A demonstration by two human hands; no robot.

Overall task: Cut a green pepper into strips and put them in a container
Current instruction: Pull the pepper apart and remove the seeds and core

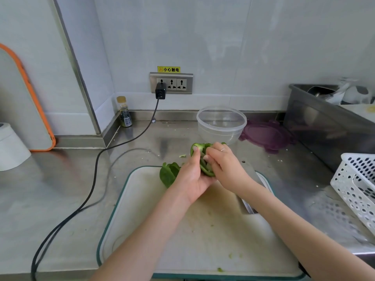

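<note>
Above the far edge of the white cutting board (pixel 142 209), my left hand (pixel 191 177) cups a cut-open piece of green pepper (pixel 199 151), thumb along its rim. My right hand (pixel 223 163) reaches into that piece, its fingers curled inside the hollow and pinching at it. A second piece of green pepper (pixel 168 173) lies on the board just left of my left hand. A clear plastic bowl (pixel 221 123) stands empty behind my hands, near the wall. A knife (pixel 250 175) lies on the board's right side, mostly hidden under my right forearm.
A purple lid (pixel 267 136) lies right of the bowl. At the right edge are a white perforated basket (pixel 357 185) and a steel sink wall (pixel 324 126). A black cable (pixel 97 169) crosses the steel counter on the left. A small bottle (pixel 124 112) stands in the corner.
</note>
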